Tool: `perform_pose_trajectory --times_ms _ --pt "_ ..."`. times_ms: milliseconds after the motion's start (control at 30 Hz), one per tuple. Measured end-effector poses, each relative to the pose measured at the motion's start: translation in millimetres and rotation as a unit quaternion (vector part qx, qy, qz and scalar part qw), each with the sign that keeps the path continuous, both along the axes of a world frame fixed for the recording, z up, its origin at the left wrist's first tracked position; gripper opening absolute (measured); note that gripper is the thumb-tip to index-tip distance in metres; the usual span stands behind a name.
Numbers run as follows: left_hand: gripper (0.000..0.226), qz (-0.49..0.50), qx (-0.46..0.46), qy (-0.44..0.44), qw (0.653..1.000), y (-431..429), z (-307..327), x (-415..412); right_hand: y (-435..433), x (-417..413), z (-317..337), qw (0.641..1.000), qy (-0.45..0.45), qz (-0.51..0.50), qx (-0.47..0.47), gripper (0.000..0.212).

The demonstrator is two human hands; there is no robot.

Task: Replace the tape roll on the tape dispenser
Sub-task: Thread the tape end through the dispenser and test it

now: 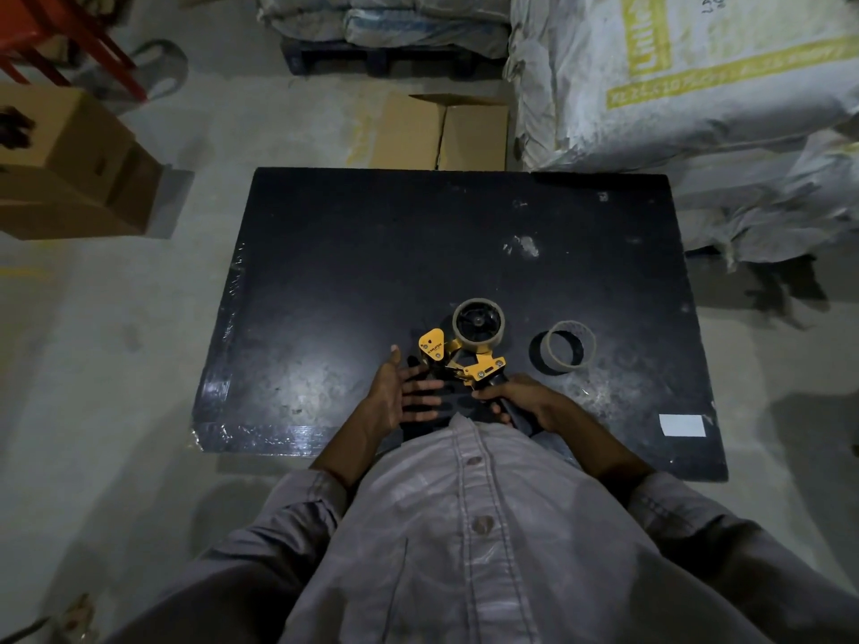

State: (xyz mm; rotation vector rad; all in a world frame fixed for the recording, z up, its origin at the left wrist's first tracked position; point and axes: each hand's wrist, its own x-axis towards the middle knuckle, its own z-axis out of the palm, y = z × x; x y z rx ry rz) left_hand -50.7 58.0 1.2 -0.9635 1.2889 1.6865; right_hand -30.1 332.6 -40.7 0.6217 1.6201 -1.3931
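A yellow and black tape dispenser (458, 360) is held just above the near part of a black table (372, 253). A tape roll (479, 323) sits on its black hub. My right hand (520, 402) grips the dispenser's black handle. My left hand (402, 390) is open beside the dispenser's left side, fingers spread toward it, holding nothing. A second tape ring (564, 348), brownish and thin-walled, stands on the table to the right of the dispenser, apart from both hands.
A white label (682, 425) lies near the table's right front corner. Cardboard boxes (69, 165) stand on the concrete floor at left, and another box (446, 132) sits behind the table. Large white sacks (674, 76) are piled at the back right.
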Motion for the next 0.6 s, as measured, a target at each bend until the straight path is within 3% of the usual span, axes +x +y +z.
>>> perform_pose_trajectory --times_ms 167,267,600 --pt "0.092 0.008 -0.003 0.005 1.0 -4 -6 2 0 0 -2 1.0 -0.002 -0.006 -0.003 0.042" --pt "0.089 0.015 0.002 0.016 1.0 -6 -10 2 1 1 0 1.0 0.001 -0.005 -0.006 0.032" --pt "0.063 -0.024 0.008 0.079 0.997 -4 -10 9 1 1 2 1.0 0.013 0.003 -0.017 0.026"
